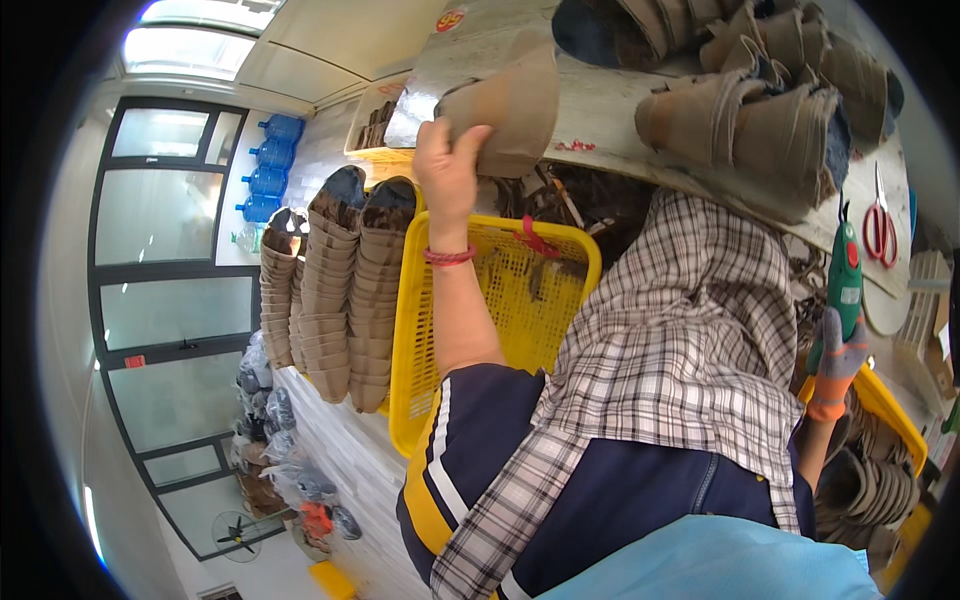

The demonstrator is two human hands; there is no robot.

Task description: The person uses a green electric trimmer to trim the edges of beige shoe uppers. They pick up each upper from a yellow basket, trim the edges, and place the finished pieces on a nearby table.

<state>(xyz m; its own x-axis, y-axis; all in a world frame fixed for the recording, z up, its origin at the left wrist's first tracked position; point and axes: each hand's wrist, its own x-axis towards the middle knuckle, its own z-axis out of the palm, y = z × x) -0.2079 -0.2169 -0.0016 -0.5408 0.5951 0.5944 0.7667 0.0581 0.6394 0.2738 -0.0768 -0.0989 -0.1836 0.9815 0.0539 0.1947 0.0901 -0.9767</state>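
My bare left hand [447, 178], with a red band at its wrist, is closed on the edge of a tan-brown shoe upper [518, 108], thumb outside and the other fingers partly hidden. The upper is tilted over the near edge of the worktable [600, 105]. On the right, my right hand [838, 368] wears a grey and orange glove. It is wrapped round a green handheld power tool [846, 270] with a red button and a slim dark tip pointing away from me. Nested shoe uppers [735, 130] lie on the table between the hands.
Red-handled scissors [880, 232] lie at the table's right end. Below my left arm stands a yellow plastic basket [408, 350]. Tall stacks of uppers [335, 290] rise left of it. Another yellow crate [890, 405] holds uppers at lower right. Blue water bottles [268, 180] stand far left.
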